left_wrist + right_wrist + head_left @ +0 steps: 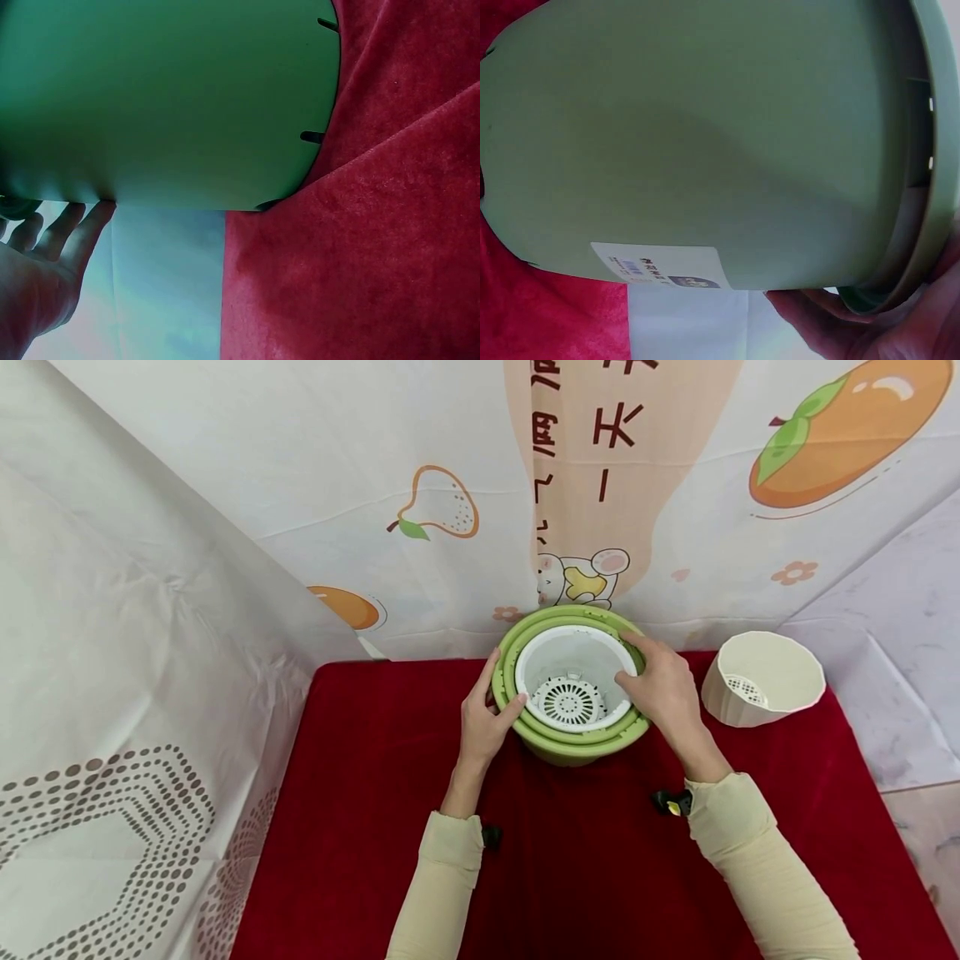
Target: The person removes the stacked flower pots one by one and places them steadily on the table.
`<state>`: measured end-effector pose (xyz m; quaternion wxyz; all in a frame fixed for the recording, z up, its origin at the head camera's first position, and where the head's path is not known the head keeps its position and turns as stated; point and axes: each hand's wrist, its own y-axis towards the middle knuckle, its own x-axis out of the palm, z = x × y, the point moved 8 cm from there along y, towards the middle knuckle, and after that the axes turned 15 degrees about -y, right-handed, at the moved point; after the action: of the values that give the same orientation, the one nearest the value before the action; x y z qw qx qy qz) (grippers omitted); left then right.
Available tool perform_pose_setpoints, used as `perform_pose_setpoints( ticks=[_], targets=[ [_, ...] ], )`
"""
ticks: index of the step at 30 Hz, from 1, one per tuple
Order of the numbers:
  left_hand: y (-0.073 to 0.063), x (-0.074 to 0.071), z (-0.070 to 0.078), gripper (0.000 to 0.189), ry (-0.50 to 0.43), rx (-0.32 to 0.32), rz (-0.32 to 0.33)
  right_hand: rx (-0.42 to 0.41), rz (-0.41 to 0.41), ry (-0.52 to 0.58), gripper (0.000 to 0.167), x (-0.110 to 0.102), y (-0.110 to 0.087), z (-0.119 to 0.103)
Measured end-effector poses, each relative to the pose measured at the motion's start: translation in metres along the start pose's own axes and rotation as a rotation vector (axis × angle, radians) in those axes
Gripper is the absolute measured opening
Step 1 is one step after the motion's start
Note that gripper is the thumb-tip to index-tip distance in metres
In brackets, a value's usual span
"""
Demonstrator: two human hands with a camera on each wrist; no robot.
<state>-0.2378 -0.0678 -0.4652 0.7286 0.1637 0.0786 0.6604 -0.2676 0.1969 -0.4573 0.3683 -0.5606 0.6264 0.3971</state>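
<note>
In the head view a stack of flowerpots stands by the red cloth's back edge: green flowerpots [567, 747] outside, with a white flowerpot [573, 646] nested inside, its slotted bottom showing. My left hand [482, 722] grips the stack's left side, thumb over the rim and fingers along the outer wall. On the right, my right hand [663, 685] holds the rim, thumb reaching over the white edge and fingers outside. Both wrist views show the smooth green wall [172, 105]; a printed label [664, 264] appears in the right one. Part of the right fingers is hidden by the rim.
A cream flowerpot [763, 679] with a perforated base stands at the back right of the red cloth [375, 777]. Behind the table hangs a printed white curtain [450, 577], close to the stack. Another pale curtain [135, 652] hangs at the left.
</note>
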Motion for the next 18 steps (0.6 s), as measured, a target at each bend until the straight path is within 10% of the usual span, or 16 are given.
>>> perform_pose_setpoints(
  ticks=[18],
  targets=[
    [0.0005,0.0017,-0.0013,0.072,-0.02,-0.028,-0.008,-0.013,0.148,0.159,0.05,-0.0076,-0.0009,0.0058]
  ],
)
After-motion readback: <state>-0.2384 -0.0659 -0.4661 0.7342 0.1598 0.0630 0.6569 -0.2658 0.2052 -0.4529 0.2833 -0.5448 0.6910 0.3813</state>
